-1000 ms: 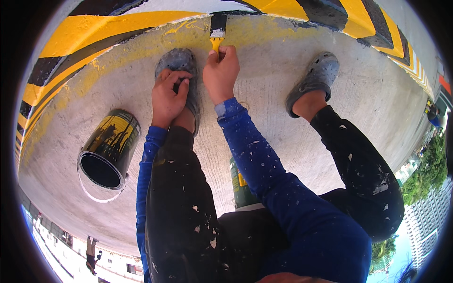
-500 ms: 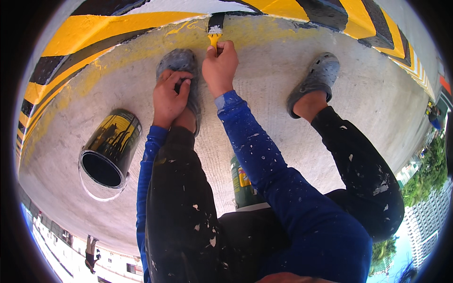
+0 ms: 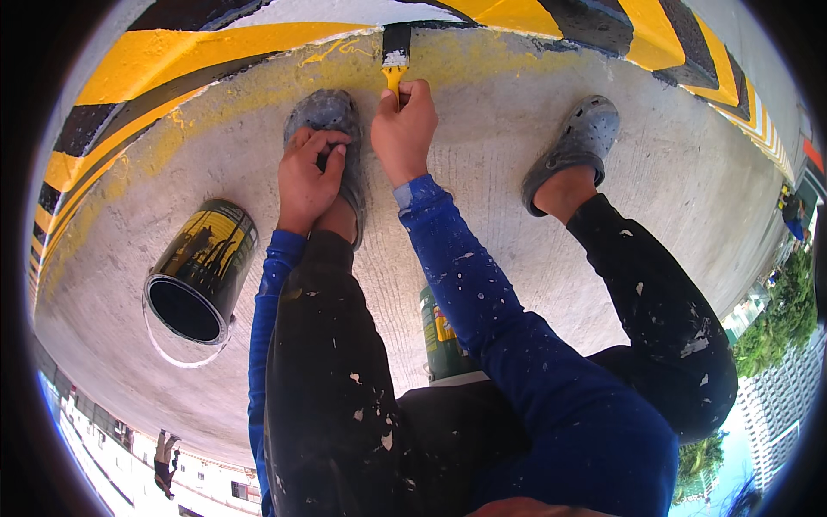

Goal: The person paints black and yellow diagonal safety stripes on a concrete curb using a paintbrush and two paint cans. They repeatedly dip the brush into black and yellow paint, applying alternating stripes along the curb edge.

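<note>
Brush [image 3: 395,60] stands at the top middle of the view, its yellow handle gripped in the right hand [image 3: 403,129], its dark bristles and metal band set against the foot of the kerb [image 3: 215,52], where the yellow and black stripes meet the concrete.

Far left, the kerb curves down the edge of the view, with yellow smears on the slab [image 3: 517,258] beside it. Near it an open can [image 3: 200,274] stands on the slab, black inside, with a yellow and black label and a thin wire bail lying round its base. It is well apart from both hands.

Next comes the left hand [image 3: 308,177], curled closed over the left clog [image 3: 332,129], fingers wrapped on the grey shoe's side just above the ankle. Its blue sleeve runs down beside the paint-flecked black trouser leg.

Just right of it, the right hand is closed tight round the brush handle, thumb on top, with the blue sleeve reaching down to the lower right.

Below, between the legs, a second can [image 3: 441,340] with a green and yellow label stands partly hidden by the arm.

Further right, the right clog [image 3: 575,146] rests flat on the slab, well apart from the brush.
</note>
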`<move>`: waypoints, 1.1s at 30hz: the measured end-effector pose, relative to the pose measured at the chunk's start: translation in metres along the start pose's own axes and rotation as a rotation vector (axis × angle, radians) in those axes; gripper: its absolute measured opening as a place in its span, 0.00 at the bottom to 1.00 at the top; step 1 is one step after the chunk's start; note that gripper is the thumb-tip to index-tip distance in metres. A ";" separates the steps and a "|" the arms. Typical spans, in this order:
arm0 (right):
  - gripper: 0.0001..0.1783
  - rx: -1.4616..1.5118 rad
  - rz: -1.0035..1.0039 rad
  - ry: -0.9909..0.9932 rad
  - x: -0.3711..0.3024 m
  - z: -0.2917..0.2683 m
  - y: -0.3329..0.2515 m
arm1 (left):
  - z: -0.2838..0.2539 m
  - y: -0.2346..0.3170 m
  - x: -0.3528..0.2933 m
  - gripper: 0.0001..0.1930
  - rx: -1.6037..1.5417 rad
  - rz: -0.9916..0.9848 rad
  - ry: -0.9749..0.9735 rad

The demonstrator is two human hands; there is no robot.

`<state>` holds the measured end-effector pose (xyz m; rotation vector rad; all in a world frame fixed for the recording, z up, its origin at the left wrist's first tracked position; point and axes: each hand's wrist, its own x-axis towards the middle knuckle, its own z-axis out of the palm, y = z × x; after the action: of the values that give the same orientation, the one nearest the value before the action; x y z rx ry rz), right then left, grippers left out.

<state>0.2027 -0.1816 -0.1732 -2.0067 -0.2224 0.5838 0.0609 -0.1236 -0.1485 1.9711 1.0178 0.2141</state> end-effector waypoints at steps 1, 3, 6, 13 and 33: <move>0.07 0.004 0.009 -0.008 -0.001 -0.002 -0.001 | 0.000 0.000 0.000 0.08 0.005 0.010 -0.004; 0.07 -0.004 -0.014 0.003 0.003 0.001 0.002 | -0.001 -0.001 0.000 0.08 0.007 0.015 -0.001; 0.07 -0.016 -0.016 0.010 0.007 0.004 0.004 | 0.001 0.000 0.000 0.08 -0.014 -0.021 -0.004; 0.08 0.018 0.049 0.010 -0.005 -0.013 0.000 | -0.002 -0.004 -0.001 0.07 0.011 0.017 0.000; 0.06 0.062 0.114 0.086 0.039 -0.040 0.033 | -0.001 0.000 -0.001 0.07 -0.033 -0.040 -0.003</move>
<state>0.2535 -0.2136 -0.1980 -1.9891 -0.0373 0.5675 0.0601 -0.1233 -0.1472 1.9190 1.0447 0.2048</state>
